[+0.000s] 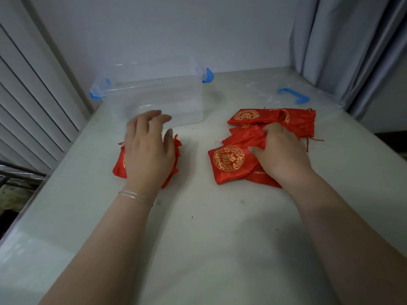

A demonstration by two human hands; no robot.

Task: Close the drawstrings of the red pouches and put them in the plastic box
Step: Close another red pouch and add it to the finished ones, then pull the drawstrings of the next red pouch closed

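Note:
Several red pouches with gold emblems lie in a loose pile (273, 119) at the right of the white table. My right hand (279, 150) grips the top of one pouch (233, 159) in that pile, fingers curled into the fabric. Another red pouch (174, 150) lies at the left, mostly hidden under my left hand (148, 146), which hovers over it with fingers spread and relaxed. The clear plastic box (154, 97) with blue latches stands just behind my left hand and looks empty.
The box's clear lid with a blue handle (294, 95) lies at the back right of the table (198, 227). White shutters stand to the left, a grey curtain to the right, a wall behind. The table's left edge drops off near the shutters.

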